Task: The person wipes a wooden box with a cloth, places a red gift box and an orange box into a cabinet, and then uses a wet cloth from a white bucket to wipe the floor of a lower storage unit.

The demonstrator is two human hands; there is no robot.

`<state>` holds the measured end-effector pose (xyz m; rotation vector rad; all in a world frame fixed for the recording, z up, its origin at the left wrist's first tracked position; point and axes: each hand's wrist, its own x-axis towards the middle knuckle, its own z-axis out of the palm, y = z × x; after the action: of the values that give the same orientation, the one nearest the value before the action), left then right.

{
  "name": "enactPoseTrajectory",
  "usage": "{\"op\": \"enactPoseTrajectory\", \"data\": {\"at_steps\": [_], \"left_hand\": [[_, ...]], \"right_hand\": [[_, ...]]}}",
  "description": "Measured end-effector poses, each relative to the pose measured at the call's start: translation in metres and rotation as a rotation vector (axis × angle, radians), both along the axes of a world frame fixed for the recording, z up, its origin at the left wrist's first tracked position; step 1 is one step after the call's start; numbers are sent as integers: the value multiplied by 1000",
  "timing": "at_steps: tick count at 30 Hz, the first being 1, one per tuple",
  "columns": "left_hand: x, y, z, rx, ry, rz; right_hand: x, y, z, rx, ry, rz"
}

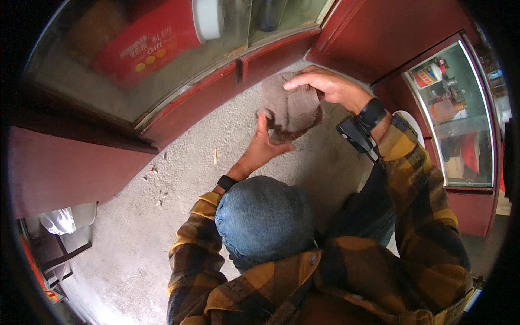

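Note:
A bunched brown-grey cloth (291,105) with a darker lower edge is held over the floor, in front of my knees. My right hand (330,86) grips it at its upper right side, one digit lying across its face. My left hand (264,143) is at the lower left of the cloth, thumb and fingers spread apart around its corner. The raised left thumb seems to touch the cloth's edge. Motion blurs the cloth a little, and the right fingertips behind it are hidden.
A red-framed glass cabinet (238,72) runs along the far left, with a red box (162,40) behind its glass. Another glass display case (460,114) stands at the right. Small debris (154,171) and a thin stick (215,156) lie on the rough floor (179,216). My bent knee (265,219) is close below my left hand.

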<state>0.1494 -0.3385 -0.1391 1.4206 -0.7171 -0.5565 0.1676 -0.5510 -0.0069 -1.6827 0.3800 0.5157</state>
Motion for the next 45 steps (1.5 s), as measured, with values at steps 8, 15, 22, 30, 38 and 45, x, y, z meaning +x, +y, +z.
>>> {"op": "enactPoseTrajectory", "data": {"at_steps": [8, 15, 22, 30, 38, 45], "left_hand": [[53, -11, 100, -427, 823, -39], [65, 3, 107, -217, 670, -389], [57, 5, 119, 217, -101, -171], [72, -5, 148, -662, 904, -406], [88, 13, 162, -114, 395, 76], [94, 29, 98, 205, -31, 527]], "right_hand": [[-19, -5, 29, 208, -532, 39], [-20, 9, 24, -81, -513, 41], [-10, 10, 45, 239, -267, -369], [-13, 3, -15, 449, -268, -182], [-21, 24, 11, 341, -346, 36], [-24, 13, 71, 656, -410, -208]]}}
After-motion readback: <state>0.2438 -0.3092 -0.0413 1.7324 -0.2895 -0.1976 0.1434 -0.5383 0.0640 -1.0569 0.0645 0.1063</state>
